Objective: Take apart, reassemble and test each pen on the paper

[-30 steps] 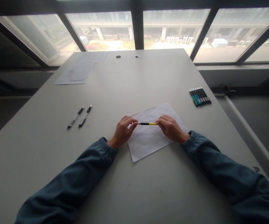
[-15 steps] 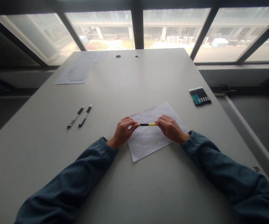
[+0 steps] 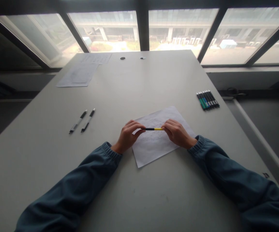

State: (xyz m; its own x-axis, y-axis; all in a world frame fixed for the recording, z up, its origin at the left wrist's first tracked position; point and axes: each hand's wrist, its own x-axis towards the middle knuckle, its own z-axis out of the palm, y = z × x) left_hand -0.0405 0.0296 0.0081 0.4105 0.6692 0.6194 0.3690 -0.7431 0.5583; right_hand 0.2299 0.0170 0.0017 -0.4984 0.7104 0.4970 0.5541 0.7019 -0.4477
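Note:
A black and yellow pen lies level between my two hands, above a sheet of white paper with faint marks on it. My left hand pinches the black end between thumb and fingers. On the yellow end, the fingers of my right hand are closed, hiding its tip. Both wrists come from dark blue sleeves. Left of my hands, a pen with a clear barrel and a second similar pen rest on the table, side by side and apart.
Several pens with green, blue and black barrels lie in a close row near the table's right edge. Papers lie at the far left of the white table. Two round holes are near its far edge, below the windows.
My left fingers have shifted slightly on the black end, with the thumb a little lower and more apart from the forefinger. The right hand and the loose pens stay put.

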